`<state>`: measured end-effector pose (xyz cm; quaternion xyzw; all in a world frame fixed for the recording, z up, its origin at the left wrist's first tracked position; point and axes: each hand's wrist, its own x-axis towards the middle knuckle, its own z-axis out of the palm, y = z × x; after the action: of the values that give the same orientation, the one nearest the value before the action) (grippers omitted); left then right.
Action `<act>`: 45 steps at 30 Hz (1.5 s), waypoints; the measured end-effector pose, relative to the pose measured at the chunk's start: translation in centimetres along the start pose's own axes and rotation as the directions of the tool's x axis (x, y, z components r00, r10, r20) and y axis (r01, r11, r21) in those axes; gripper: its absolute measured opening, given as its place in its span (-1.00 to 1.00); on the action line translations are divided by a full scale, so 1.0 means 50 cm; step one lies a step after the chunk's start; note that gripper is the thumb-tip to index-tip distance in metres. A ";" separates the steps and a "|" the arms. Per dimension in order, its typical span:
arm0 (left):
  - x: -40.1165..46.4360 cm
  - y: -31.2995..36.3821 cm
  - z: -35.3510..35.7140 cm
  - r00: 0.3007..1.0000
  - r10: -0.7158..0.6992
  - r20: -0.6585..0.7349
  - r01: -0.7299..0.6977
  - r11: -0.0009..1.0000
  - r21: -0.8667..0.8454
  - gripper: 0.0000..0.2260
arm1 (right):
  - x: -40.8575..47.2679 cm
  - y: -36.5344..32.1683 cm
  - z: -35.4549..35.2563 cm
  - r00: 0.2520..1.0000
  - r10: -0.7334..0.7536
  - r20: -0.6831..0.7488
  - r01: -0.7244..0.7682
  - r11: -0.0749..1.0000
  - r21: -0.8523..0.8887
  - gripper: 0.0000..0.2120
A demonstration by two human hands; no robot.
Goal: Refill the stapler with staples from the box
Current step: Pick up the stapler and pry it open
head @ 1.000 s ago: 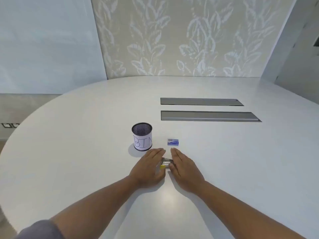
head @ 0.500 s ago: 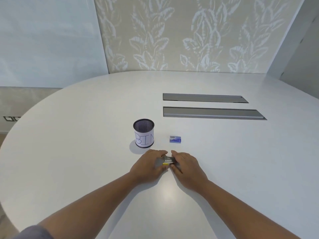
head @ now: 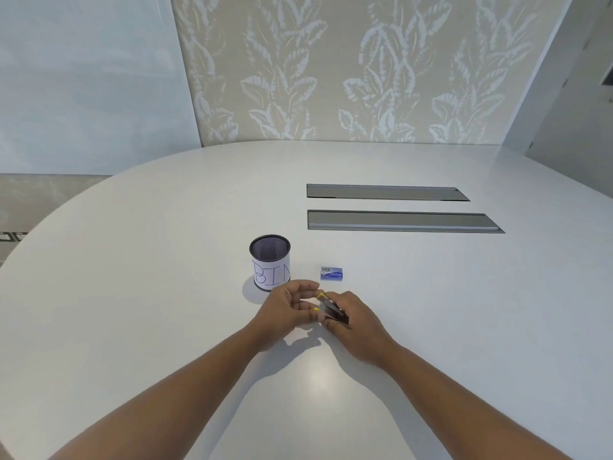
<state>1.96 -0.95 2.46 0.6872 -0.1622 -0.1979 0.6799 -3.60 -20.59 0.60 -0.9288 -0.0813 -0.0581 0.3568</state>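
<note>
leafy beige wallpaper (head: 331, 68) filled the back wall, with one plain pale panel (head: 86, 78) to its left, and in front of it sat one big white oval table (head: 132, 293). we counted two long grey recessed strips (head: 386, 192) set into the tabletop, one behind the other, well apart from everything else.

on the table we saw just three loose things. one black mesh cup (head: 270, 262) stood upright with a white paper label reading "bin". one small blue staple box (head: 331, 273) lay flat just to the right of the cup, lid closed as far as we could tell, nobody touching it. and one stapler (head: 330, 309), dark and metallic with yellow bits at its end, was up off the table between our two hands, just on the near side of the box and the cup.

our right hand (head: 356, 322) had its fingers curled round the stapler body, gripping it from the right side. our left hand (head: 285, 310) was at the stapler's yellow front end, fingers bent and thumb close in, pinching at that tip. we couldn't make out whether the stapler was hinged open or not, it was too small and half hidden by fingers. both forearms came in bare from the bottom edge, and the hands threw one shadow on the table under them.
</note>
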 end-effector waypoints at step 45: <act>-0.039 -0.052 0.083 0.913 0.407 -0.033 -0.215 0.550 0.807 -0.22 | 0.021 -0.039 0.006 0.836 0.328 0.440 -0.409 -0.164 0.898 -0.55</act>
<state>-1.92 -3.52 -0.05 0.8919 -0.2772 0.0942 0.3445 -2.92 -18.83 1.84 -0.3724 0.1608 0.1482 0.9019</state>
